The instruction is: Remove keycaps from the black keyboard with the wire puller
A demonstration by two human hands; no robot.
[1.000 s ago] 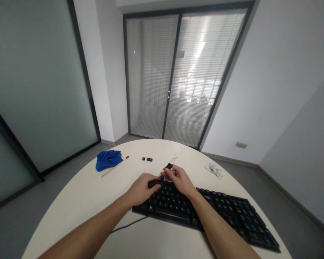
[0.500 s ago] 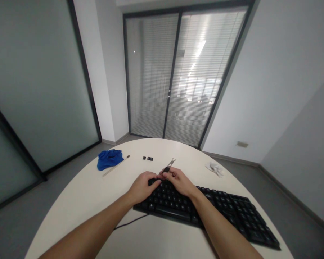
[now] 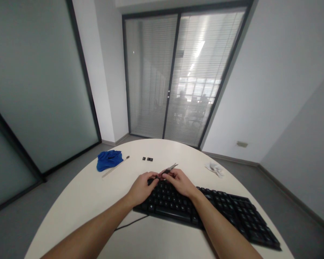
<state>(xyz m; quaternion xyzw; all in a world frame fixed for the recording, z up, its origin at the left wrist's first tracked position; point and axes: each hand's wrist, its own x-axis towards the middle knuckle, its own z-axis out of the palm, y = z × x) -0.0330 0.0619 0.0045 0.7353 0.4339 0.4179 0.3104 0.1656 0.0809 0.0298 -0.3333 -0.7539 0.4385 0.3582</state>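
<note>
Above the back left part of a black keyboard (image 3: 172,201), both hands meet at the fingertips. My right hand (image 3: 179,180) is closed on a keycap puller (image 3: 169,169) with a dark handle and thin metal prongs, which point away to the right. My left hand (image 3: 142,185) has its thumb and fingers pinched together beside the puller. Something small and dark shows at those fingertips, too small to make out. Two loose black keycaps (image 3: 149,159) lie on the table beyond the hands.
A blue cloth (image 3: 109,160) and a thin brush (image 3: 116,167) lie at the back left of the round white table (image 3: 91,201). Crumpled white gloves or cloth (image 3: 215,169) rest at the right. A cable (image 3: 132,222) runs from the keyboard's front left.
The keycap puller has tilted in my right hand, its prongs swinging lower and to the right. My left fingertips have shifted slightly. The keyboard has stayed put.
</note>
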